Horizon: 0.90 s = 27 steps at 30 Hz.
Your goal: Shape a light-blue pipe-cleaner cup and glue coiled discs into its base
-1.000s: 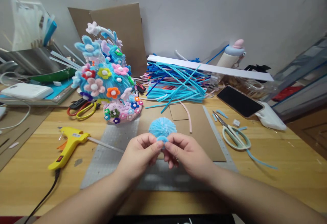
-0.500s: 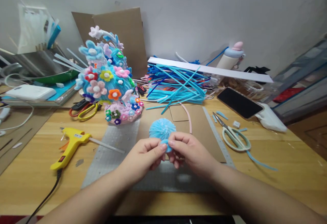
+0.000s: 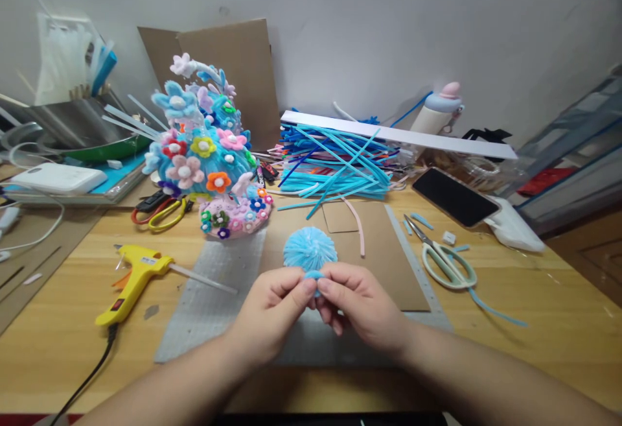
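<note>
Blue fuzzy piece, pinched between both your hands.
Your left hand and right hand close on it from either side with thumbs and fingertips, above the near part of the cardboard sheet; your fingers hide much of it, so its full form can't be told. You seem to be bending or pressing it into shape, and the next move likely calls for light, even pressure from both sides, so the soft pile isn't crushed. Just beyond your fingers sits a light-blue fluffy ball; whether they touch is unclear. Farther out, the glue gun lies left, the scissors right.
</note>
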Available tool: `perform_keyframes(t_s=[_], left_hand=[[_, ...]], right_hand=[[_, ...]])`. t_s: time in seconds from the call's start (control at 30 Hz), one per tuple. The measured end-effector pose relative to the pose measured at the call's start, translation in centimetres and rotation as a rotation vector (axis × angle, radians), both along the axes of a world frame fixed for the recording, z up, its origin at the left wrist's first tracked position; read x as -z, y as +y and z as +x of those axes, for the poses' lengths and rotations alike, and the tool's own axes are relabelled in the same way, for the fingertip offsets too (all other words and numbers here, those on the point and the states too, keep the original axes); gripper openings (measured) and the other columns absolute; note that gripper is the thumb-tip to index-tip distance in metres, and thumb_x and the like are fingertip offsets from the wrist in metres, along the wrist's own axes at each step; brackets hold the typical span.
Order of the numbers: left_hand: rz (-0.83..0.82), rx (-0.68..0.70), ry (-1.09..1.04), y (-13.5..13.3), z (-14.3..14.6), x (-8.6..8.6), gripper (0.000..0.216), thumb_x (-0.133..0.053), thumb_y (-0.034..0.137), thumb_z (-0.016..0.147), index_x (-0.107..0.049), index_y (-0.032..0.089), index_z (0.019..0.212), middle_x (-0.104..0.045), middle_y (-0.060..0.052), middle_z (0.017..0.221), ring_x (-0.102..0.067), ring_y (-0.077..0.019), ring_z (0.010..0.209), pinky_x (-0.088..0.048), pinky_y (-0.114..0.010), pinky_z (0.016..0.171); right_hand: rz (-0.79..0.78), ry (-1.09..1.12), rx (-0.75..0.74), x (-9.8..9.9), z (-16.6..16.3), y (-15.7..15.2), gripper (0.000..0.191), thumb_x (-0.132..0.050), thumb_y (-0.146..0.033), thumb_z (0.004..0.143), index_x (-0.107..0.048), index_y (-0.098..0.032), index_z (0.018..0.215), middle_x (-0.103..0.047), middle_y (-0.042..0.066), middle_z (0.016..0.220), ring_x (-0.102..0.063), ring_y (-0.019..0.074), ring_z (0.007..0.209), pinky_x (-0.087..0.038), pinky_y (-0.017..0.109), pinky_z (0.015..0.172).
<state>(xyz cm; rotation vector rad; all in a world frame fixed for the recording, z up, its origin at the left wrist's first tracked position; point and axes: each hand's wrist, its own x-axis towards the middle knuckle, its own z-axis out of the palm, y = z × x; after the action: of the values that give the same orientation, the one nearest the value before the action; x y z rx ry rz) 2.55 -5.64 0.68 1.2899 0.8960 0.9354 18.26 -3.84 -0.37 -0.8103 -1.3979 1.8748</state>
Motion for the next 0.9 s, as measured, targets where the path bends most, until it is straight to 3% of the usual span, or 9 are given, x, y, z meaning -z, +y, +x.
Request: perform_keyframes(t_s=[0.1, 0.2, 0.33, 0.4, 0.5, 0.6, 0.7, 0.77, 0.9], left_hand=[[-0.031, -0.039, -0.002, 0.0, 0.2, 0.5, 0.042, -0.051, 0.046, 0.087, -0.059, 0.014, 0.061, -0.055, -0.001, 0.052, -0.036, -0.0081, 0.044, -0.027, -0.022, 0.044], [-0.105, -0.092, -0.050, 0.3, 0.2, 1.2, 0.037, -0.058, 0.049, 0.081, -0.054, 0.016, 0.065, -0.049, 0.003, 0.048, -0.037, -0.0067, 0.040, -0.028, -0.020, 0.041], [-0.033, -0.190, -0.067, 0.5, 0.0, 1.2, 0.031, -0.071, 0.034, 0.074, -0.057, 0.020, 0.097, -0.057, 0.001, 0.068, -0.052, -0.0101, 0.056, -0.041, -0.021, 0.052], [0.048, -0.220, -0.034, 0.5, -0.1, 0.9, 0.025, -0.070, 0.028, 0.075, -0.062, 0.019, 0.096, -0.057, -0.001, 0.077, -0.055, -0.0107, 0.062, -0.044, -0.022, 0.057], [0.087, -0.255, -0.080, 0.6, -0.1, 0.3, 0.017, -0.072, 0.025, 0.072, -0.066, 0.017, 0.085, -0.059, -0.002, 0.082, -0.055, -0.0099, 0.063, -0.045, -0.022, 0.057], [-0.083, -0.219, -0.163, 0.9, -0.2, 0.1, 0.024, -0.075, 0.031, 0.070, -0.062, 0.015, 0.084, -0.058, 0.002, 0.062, -0.051, -0.0079, 0.050, -0.037, -0.018, 0.046], [-0.240, -0.178, -0.201, 1.1, -0.3, 0.4, 0.031, -0.074, 0.038, 0.070, -0.053, 0.016, 0.073, -0.054, 0.005, 0.049, -0.045, -0.0056, 0.039, -0.027, -0.016, 0.039], [-0.284, -0.161, -0.213, 1.2, -0.2, 0.6, 0.036, -0.074, 0.041, 0.068, -0.048, 0.016, 0.068, -0.055, 0.005, 0.048, -0.043, -0.0046, 0.036, -0.025, -0.015, 0.037], [-0.292, -0.129, -0.158, 1.2, -0.2, 0.8, 0.040, -0.075, 0.045, 0.066, -0.047, 0.016, 0.067, -0.059, 0.003, 0.049, -0.045, -0.0048, 0.033, -0.025, -0.014, 0.034]], right_hand=[[0.003, 0.010, 0.040, 0.2, -0.2, -0.1, 0.038, -0.055, -0.050, 0.083, -0.050, -0.016, 0.065, -0.048, -0.006, 0.053, -0.041, 0.0032, 0.039, -0.030, 0.016, 0.037], [-0.113, 0.056, 0.065, 0.3, -0.4, 0.2, 0.036, -0.057, -0.048, 0.083, -0.049, -0.016, 0.066, -0.050, -0.006, 0.051, -0.042, 0.0030, 0.036, -0.028, 0.015, 0.035], [-0.368, 0.208, -0.005, 0.4, -0.6, 0.5, 0.032, -0.058, -0.044, 0.082, -0.048, -0.017, 0.070, -0.052, -0.005, 0.049, -0.041, 0.0032, 0.032, -0.023, 0.013, 0.030], [-0.415, 0.220, -0.062, 0.5, -0.7, 0.5, 0.030, -0.057, -0.044, 0.083, -0.049, -0.017, 0.072, -0.054, -0.005, 0.051, -0.043, 0.0037, 0.032, -0.023, 0.013, 0.029], [-0.297, 0.169, -0.028, 0.6, -0.5, 0.4, 0.031, -0.052, -0.047, 0.086, -0.050, -0.017, 0.076, -0.054, -0.004, 0.053, -0.045, 0.0049, 0.035, -0.024, 0.014, 0.031], [0.016, 0.098, 0.183, 0.3, 0.0, 0.4, 0.024, -0.056, -0.043, 0.085, -0.052, -0.019, 0.083, -0.054, -0.004, 0.064, -0.049, 0.0060, 0.048, -0.034, 0.016, 0.041], [0.242, 0.011, 0.213, -0.2, 0.4, 0.6, 0.019, -0.064, -0.035, 0.082, -0.056, -0.020, 0.089, -0.056, -0.001, 0.075, -0.053, 0.0099, 0.065, -0.043, 0.022, 0.057], [0.216, -0.028, 0.168, -0.5, 0.4, 0.7, 0.019, -0.064, -0.036, 0.080, -0.057, -0.019, 0.086, -0.057, -0.001, 0.073, -0.053, 0.0107, 0.064, -0.043, 0.024, 0.057], [0.020, -0.014, 0.163, -0.4, -0.1, 0.9, 0.027, -0.070, -0.039, 0.074, -0.055, -0.017, 0.077, -0.053, -0.005, 0.061, -0.046, 0.0059, 0.047, -0.034, 0.018, 0.043]])
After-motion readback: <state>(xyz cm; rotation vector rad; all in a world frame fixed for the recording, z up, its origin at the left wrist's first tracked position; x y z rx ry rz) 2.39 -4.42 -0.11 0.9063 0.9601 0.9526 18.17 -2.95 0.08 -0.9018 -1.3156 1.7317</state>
